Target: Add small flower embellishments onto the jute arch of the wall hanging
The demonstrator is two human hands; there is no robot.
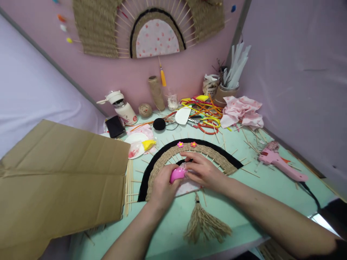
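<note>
My left hand is closed around a pink lump in see-through plastic, which looks like a packet of soft clay. At the packet's plastic end, the fingers of my right hand are bent and pinch the film. Both hands are over a half-round fan-shaped craft piece of woven twine and thin sticks with a black band. On its twine band sit a pink flower and a red flower. A twine tassel hangs from its lower edge. My hands hide part of its middle.
Brown cardboard covers the left side beside loose sticks. A pink glue gun with a black cord lies right. Behind are scissors, a white plate, a black ball and crumpled pink cloth.
</note>
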